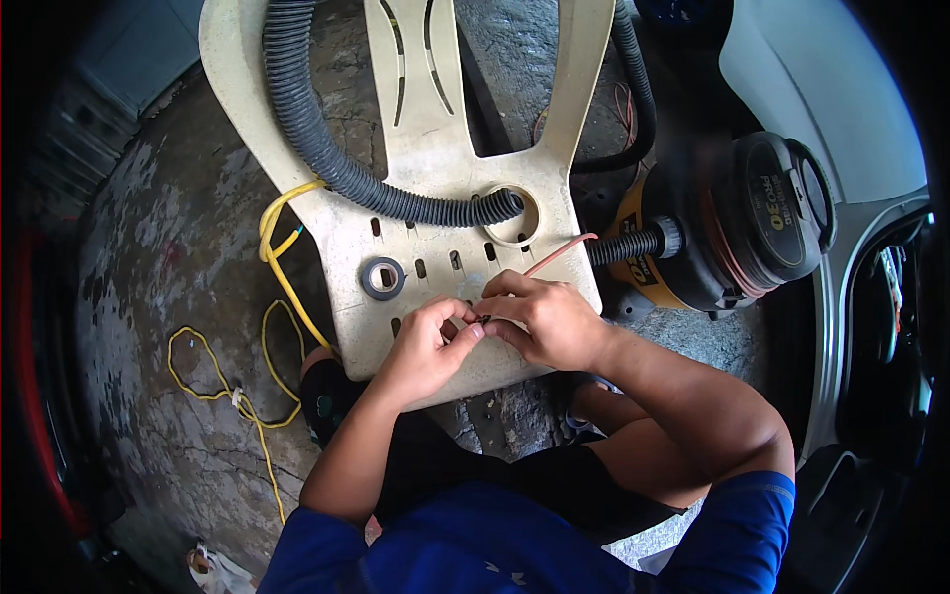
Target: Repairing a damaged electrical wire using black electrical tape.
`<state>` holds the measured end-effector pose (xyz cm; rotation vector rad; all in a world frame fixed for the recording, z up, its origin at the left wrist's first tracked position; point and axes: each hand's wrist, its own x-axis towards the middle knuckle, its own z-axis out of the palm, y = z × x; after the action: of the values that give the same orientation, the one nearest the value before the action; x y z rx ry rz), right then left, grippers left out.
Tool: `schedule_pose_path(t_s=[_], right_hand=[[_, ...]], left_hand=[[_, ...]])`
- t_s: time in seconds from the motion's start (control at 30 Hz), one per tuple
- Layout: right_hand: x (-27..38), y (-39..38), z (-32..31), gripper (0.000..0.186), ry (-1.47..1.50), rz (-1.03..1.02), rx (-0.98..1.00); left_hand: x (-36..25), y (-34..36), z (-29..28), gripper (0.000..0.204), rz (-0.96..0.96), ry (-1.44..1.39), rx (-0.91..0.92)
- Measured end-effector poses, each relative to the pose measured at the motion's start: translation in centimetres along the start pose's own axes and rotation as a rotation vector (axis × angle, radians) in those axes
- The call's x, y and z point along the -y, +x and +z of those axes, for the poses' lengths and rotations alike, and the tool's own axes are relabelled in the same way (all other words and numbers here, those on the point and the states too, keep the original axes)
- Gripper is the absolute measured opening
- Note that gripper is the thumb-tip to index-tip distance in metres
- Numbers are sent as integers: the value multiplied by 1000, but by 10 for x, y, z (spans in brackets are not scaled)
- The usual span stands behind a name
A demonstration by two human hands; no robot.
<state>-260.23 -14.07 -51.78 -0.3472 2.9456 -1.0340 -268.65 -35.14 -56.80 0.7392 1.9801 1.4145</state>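
Note:
My left hand [432,342] and my right hand [549,322] meet over the front of a cream plastic chair seat [361,332]. Thumbs and fingers of both are pinched around a small black piece [483,319], too small to make out further. A reddish cord [561,253] comes in from the right and disappears behind my right hand; whether it joins the black piece is hidden. To the left of my hands, a roll of black tape [369,279] lies flat on the seat. Behind it, a ribbed black hose [396,201] ends inside a cream ring [533,223].
A yellow and black canister vacuum [683,233] stands right of the chair, its hose connector facing the seat. Yellow cord [280,267] loops over the chair's left side and onto the stained concrete floor [148,297]. A light-coloured car with an open door [841,297] is at far right.

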Motion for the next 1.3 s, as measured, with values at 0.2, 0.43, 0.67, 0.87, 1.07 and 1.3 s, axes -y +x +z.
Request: schedule_pose_path(t_s=[0.2, 0.43, 0.67, 0.87, 1.07, 1.3], right_hand=[[-7, 8, 0, 14, 143, 78, 69], [-15, 22, 19, 29, 153, 91, 85], [-11, 35, 27, 39, -36, 132, 14], [-10, 45, 19, 33, 77, 78, -173], [16, 54, -9, 33, 247, 64, -186], [23, 54, -21, 17, 479, -92, -301]], left_hand=[[9, 1, -8, 15, -200, -342, 191], [-1, 8, -33, 16, 99, 393, -130], [4, 1, -61, 18, 269, 669, -435], [9, 1, -60, 18, 249, 761, -386], [-31, -11, -52, 16, 342, 228, -352], [-58, -19, -47, 20, 449, 335, -351]])
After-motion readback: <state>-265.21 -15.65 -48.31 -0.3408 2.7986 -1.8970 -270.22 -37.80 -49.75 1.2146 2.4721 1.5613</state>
